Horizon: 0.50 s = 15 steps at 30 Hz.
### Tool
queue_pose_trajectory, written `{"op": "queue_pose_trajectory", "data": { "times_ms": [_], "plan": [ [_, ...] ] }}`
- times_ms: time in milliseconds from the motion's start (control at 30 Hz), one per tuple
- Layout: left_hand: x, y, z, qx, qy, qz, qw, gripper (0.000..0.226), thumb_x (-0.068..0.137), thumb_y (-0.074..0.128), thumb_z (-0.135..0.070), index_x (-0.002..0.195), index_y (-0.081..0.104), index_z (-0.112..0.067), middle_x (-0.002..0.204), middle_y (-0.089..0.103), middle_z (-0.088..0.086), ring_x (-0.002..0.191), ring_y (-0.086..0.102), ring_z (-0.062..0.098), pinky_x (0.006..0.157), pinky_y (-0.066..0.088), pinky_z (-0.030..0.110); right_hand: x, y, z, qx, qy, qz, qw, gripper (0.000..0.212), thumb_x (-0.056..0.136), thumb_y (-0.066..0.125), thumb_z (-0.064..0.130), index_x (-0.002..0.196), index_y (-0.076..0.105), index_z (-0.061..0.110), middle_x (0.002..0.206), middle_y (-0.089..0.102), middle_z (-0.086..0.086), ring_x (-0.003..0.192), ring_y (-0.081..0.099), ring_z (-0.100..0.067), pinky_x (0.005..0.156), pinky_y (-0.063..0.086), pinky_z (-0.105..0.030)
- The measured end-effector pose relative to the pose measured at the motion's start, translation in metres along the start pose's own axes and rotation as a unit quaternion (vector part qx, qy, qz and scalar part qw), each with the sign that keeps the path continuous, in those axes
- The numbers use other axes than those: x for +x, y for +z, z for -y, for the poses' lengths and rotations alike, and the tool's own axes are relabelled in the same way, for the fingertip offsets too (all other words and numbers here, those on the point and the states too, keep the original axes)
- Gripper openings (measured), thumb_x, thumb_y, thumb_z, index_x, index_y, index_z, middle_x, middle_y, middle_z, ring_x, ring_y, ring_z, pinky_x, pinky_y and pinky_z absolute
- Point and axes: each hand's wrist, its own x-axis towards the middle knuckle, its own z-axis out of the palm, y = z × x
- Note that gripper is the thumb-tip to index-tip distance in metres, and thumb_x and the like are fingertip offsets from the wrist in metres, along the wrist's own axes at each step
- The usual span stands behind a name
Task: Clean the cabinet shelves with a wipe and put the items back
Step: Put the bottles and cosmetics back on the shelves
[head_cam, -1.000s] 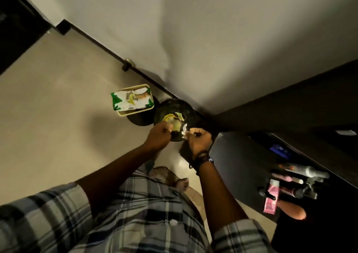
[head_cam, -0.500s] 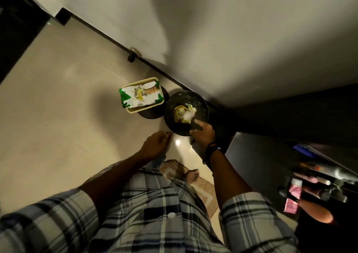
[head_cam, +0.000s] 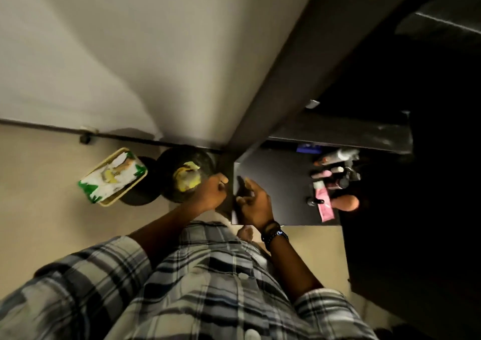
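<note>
My left hand (head_cam: 211, 193) hovers by the rim of a round black bin (head_cam: 169, 162). Its fingers are curled and nothing shows in them. Crumpled yellow and white waste (head_cam: 185, 178) lies inside the bin. My right hand (head_cam: 254, 202) is at the left edge of the dark cabinet shelf (head_cam: 281, 181), with its fingers curled round that edge. A green and white wipe pack (head_cam: 112, 177) lies in a yellow tray (head_cam: 122, 198) on the floor, left of the bin. No wipe is visible in either hand.
Several toiletry bottles and tubes (head_cam: 335, 175) crowd the shelf's right end, with a pink tube (head_cam: 324, 205) and an orange rounded item (head_cam: 348, 202). A white wall (head_cam: 130, 53) rises behind the bin. The dark cabinet side (head_cam: 281, 66) rises above the shelf.
The white wipe that both hands held over the bin has gone into it. My right hand moved from the bin to the shelf's left edge. The view swung right toward the cabinet.
</note>
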Motion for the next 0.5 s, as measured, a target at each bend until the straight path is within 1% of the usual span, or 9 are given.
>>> {"op": "queue_pose_trajectory", "data": {
  "times_ms": [67, 100, 133, 200, 267, 333, 400, 433, 500],
  "plan": [
    [0.005, 0.017, -0.02, 0.036, 0.037, 0.025, 0.998, 0.026, 0.078, 0.047, 0.0, 0.097, 0.064, -0.006, 0.103, 0.068, 0.018, 0.099, 0.062, 0.034, 0.083, 0.048, 0.032, -0.001, -0.029, -0.006, 0.031, 0.008, -0.046, 0.998, 0.038, 0.078, 0.063, 0.007, 0.116, 0.063, 0.012, 0.096, 0.067, -0.006, 0.08, 0.063, -0.026, 0.081, 0.053, -0.037],
    [0.006, 0.024, -0.03, 0.057, 0.052, 0.039, 0.996, 0.022, 0.078, 0.047, 0.0, 0.094, 0.062, -0.005, 0.1, 0.068, 0.019, 0.096, 0.063, 0.035, 0.078, 0.046, 0.031, 0.0, -0.044, -0.009, 0.025, 0.006, -0.077, 0.997, 0.033, 0.079, 0.065, 0.006, 0.112, 0.064, 0.007, 0.096, 0.069, -0.012, 0.084, 0.065, -0.032, 0.082, 0.054, -0.041],
    [0.008, 0.032, -0.04, 0.076, 0.069, 0.048, 0.993, 0.02, 0.079, 0.047, -0.003, 0.094, 0.061, -0.002, 0.097, 0.067, 0.02, 0.093, 0.063, 0.036, 0.077, 0.046, 0.032, 0.001, -0.058, -0.014, 0.013, 0.002, -0.107, 0.994, 0.028, 0.081, 0.065, 0.006, 0.109, 0.065, 0.005, 0.097, 0.07, -0.016, 0.087, 0.067, -0.034, 0.083, 0.053, -0.039],
    [0.011, 0.045, -0.06, 0.101, 0.11, 0.046, 0.988, 0.03, 0.076, 0.041, -0.015, 0.094, 0.06, 0.0, 0.094, 0.065, 0.022, 0.091, 0.063, 0.038, 0.077, 0.049, 0.036, 0.007, -0.087, -0.024, -0.005, 0.013, -0.171, 0.985, 0.02, 0.083, 0.065, 0.008, 0.102, 0.069, 0.004, 0.095, 0.073, -0.018, 0.089, 0.068, -0.032, 0.08, 0.051, -0.031],
    [0.015, 0.06, -0.082, 0.115, 0.149, 0.032, 0.982, 0.042, 0.075, 0.036, -0.021, 0.104, 0.061, -0.002, 0.099, 0.067, 0.021, 0.093, 0.064, 0.038, 0.082, 0.051, 0.037, 0.016, -0.114, -0.035, -0.019, 0.014, -0.226, 0.974, 0.017, 0.085, 0.062, 0.011, 0.099, 0.068, 0.004, 0.088, 0.072, -0.018, 0.085, 0.068, -0.035, 0.076, 0.053, -0.036],
    [0.021, 0.073, -0.109, 0.114, 0.164, 0.002, 0.98, 0.041, 0.083, 0.04, -0.021, 0.113, 0.06, -0.003, 0.108, 0.067, 0.019, 0.101, 0.063, 0.036, 0.088, 0.049, 0.037, 0.027, -0.141, -0.045, -0.039, -0.005, -0.268, 0.963, 0.022, 0.085, 0.059, 0.015, 0.104, 0.064, 0.007, 0.087, 0.07, -0.013, 0.082, 0.066, -0.034, 0.073, 0.054, -0.04],
    [0.026, 0.084, -0.137, 0.1, 0.172, -0.03, 0.98, 0.041, 0.085, 0.044, -0.02, 0.118, 0.059, -0.001, 0.117, 0.065, 0.018, 0.107, 0.061, 0.033, 0.094, 0.046, 0.035, 0.036, -0.167, -0.052, -0.055, -0.03, -0.308, 0.949, 0.026, 0.084, 0.059, 0.015, 0.109, 0.062, 0.008, 0.096, 0.066, -0.011, 0.089, 0.062, -0.031, 0.08, 0.052, -0.042],
    [0.031, 0.092, -0.147, 0.097, 0.191, -0.045, 0.976, 0.045, 0.083, 0.041, -0.023, 0.117, 0.06, 0.001, 0.116, 0.064, 0.02, 0.107, 0.062, 0.034, 0.094, 0.046, 0.036, 0.04, -0.179, -0.056, -0.065, -0.039, -0.321, 0.944, 0.028, 0.083, 0.059, 0.014, 0.111, 0.06, 0.009, 0.103, 0.063, -0.011, 0.096, 0.06, -0.03, 0.084, 0.051, -0.042],
    [0.049, 0.11, -0.159, 0.112, 0.235, -0.084, 0.962, 0.055, 0.078, 0.034, -0.028, 0.112, 0.061, 0.006, 0.111, 0.065, 0.024, 0.102, 0.063, 0.039, 0.09, 0.05, 0.044, 0.048, -0.2, -0.059, -0.095, -0.055, -0.324, 0.94, 0.032, 0.084, 0.06, 0.012, 0.116, 0.056, 0.01, 0.116, 0.054, -0.011, 0.104, 0.055, -0.028, 0.09, 0.048, -0.04]
  ]
}}
